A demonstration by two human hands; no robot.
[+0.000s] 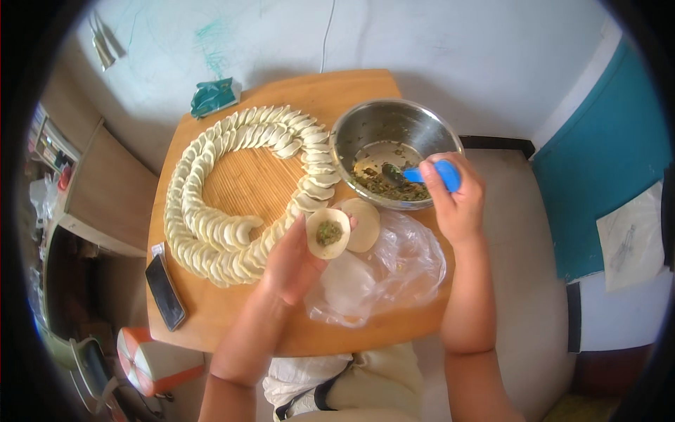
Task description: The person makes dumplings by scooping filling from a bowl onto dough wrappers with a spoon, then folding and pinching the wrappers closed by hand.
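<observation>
A round dumpling wrapper [317,245] lies in my left hand [287,261], cupped under it, with a small heap of green filling [328,233] in its middle. My right hand [458,200] grips the blue handle of a spoon [413,175]. The spoon's bowl dips into the metal mixing bowl [448,126], where chopped green filling [383,187] covers part of the bottom. Just beyond my left hand, a stack of plain wrappers [365,224] sits partly on a clear plastic bag [411,271]. Folded dumplings [197,158] stand in overlapping rings on a round slatted tray [242,179].
The wooden table [394,330] stands against a pale wall. A dark phone [166,292] lies at its left edge, and a green packet [214,97] at the far left corner. An orange-and-white box-like object [158,362] is on the floor at left. A teal panel [605,169] rises at right.
</observation>
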